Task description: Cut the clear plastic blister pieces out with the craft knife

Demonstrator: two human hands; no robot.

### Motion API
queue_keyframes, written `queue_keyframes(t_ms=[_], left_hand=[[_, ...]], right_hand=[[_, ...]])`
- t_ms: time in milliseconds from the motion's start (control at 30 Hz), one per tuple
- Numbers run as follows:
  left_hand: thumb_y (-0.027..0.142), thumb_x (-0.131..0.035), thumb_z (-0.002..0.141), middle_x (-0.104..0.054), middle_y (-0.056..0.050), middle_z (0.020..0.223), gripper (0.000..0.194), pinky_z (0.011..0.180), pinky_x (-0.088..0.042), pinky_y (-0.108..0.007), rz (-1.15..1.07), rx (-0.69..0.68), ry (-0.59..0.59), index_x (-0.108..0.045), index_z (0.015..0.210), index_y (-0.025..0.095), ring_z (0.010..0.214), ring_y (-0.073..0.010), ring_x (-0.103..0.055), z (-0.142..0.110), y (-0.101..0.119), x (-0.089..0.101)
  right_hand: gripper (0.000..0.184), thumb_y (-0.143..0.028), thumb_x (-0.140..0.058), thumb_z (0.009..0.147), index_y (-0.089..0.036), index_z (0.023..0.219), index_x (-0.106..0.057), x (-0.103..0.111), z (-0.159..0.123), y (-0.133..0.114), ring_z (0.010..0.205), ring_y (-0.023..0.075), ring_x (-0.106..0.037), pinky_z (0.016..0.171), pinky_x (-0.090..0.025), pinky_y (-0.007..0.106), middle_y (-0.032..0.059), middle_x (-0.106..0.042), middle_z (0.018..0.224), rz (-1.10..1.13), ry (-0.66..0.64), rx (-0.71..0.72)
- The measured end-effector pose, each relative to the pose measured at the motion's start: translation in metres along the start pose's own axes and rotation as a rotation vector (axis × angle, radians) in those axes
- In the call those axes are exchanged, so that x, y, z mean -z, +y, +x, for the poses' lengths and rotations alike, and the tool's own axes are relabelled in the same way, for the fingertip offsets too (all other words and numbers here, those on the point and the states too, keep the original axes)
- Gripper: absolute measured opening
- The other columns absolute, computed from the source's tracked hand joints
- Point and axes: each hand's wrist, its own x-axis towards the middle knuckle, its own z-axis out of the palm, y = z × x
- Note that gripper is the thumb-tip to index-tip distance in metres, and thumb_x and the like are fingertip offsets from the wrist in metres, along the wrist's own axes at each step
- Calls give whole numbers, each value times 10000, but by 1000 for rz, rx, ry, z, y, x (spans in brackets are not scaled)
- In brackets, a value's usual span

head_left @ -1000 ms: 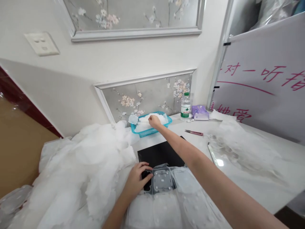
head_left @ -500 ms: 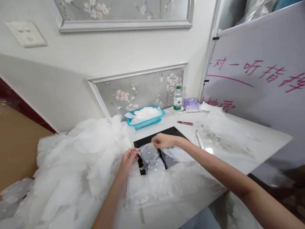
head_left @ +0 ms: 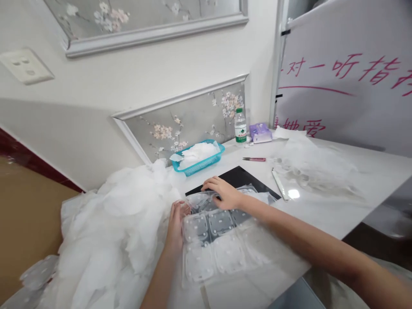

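A clear plastic sheet with moulded square pockets [head_left: 222, 223] lies over a black board [head_left: 238, 175] and the table's near part. My left hand [head_left: 177, 219] is at the sheet's left edge, fingers closed on its far left corner. Over the far part of the sheet is my right hand [head_left: 224, 193], palm down, fingers stretched to the left and thumb apart. Its fingertips are close to the plastic; whether they press on it I cannot tell. Thin whitish film [head_left: 262, 197] lies beneath the right forearm.
A heap of white filmy pieces [head_left: 122, 227] covers the left side. Behind stand a blue basket [head_left: 203, 164] of white pieces, a water bottle [head_left: 240, 128] and a purple tissue pack [head_left: 260, 133]. Thread snips [head_left: 254, 159], a white pen-like stick [head_left: 280, 184] and filmy scraps [head_left: 315, 167] lie to the right.
My right hand has let go of the sheet's raised part and spread its fingers over it. The sheet now lies flatter across the board. The camera view has shifted slightly.
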Motion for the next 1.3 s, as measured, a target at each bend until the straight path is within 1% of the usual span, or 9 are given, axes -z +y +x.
queue_keyframes(t_ms=[100,167,300,400,567,667,867,1100,1300], left_hand=[[635,-334,893,-680,-74,1067,607,767,-541,-407,-52,40,-66,-330,1366,255,910,-233,-677,-5,7,-3],[647,-444,839,-677,-67,1125,698,805,-540,-408,-71,52,-108,-255,1417,304,975,-251,-672,-10,11,-8],[358,-795,643,-630,-56,1250,1034,928,-496,-376,-79,29,-144,-168,1465,378,1117,-262,-618,-19,15,-17],[266,-815,614,-647,-65,1220,1147,928,-493,-375,-88,2,-124,-74,1482,384,1140,-261,-605,-21,12,-22],[258,-775,680,-545,-30,1369,1065,970,-457,-311,-122,-60,-91,-82,1474,413,1196,-207,-562,-26,11,-27],[223,-758,699,-549,-28,1367,1056,964,-455,-284,-137,-71,-104,-74,1485,393,1190,-199,-562,-29,14,-27],[165,-760,658,-644,-38,1233,1112,859,-498,-260,-129,-35,-161,-58,1496,367,1059,-202,-639,-26,16,-19],[254,-782,663,-722,-68,1019,1106,826,-512,-301,-52,-44,-246,-64,1504,282,896,-206,-695,-24,21,-16],[338,-759,681,-716,-81,933,889,879,-484,-327,17,-109,-232,-273,1408,180,906,-221,-683,-23,25,-23]], right_hand=[[426,-83,-579,643,-143,1065,-594,-9,1,-12,1061,259,-532,946,-425,407,111,-608,1131,-5,3,64],[389,-154,-557,751,-131,1139,-549,-16,0,-15,1044,266,-556,908,-447,416,132,-604,1147,-21,49,30],[381,-142,-302,934,-104,1304,-382,-21,-5,-14,1026,211,-589,839,-486,367,175,-573,1182,-62,213,-106],[318,-166,-307,948,-133,1195,-503,-15,-5,-14,1136,228,-534,941,-435,411,171,-566,1228,-111,231,-38],[233,-238,-533,871,-146,1060,-632,-10,-1,-15,1115,237,-545,960,-418,402,93,-647,1191,-141,31,240],[283,-260,-540,890,-98,1102,-637,-14,0,-12,1081,239,-563,914,-434,391,120,-646,1203,-142,-26,258],[245,-290,-548,914,-173,1078,-687,-12,2,-14,963,182,-591,807,-423,317,59,-692,1131,-109,-71,206],[214,-248,-501,940,-152,863,-677,-2,3,-25,841,170,-606,767,-384,308,49,-720,873,-59,76,15],[212,-234,-457,945,-157,825,-614,-6,1,-29,817,191,-585,783,-386,327,68,-684,833,23,288,-114]])
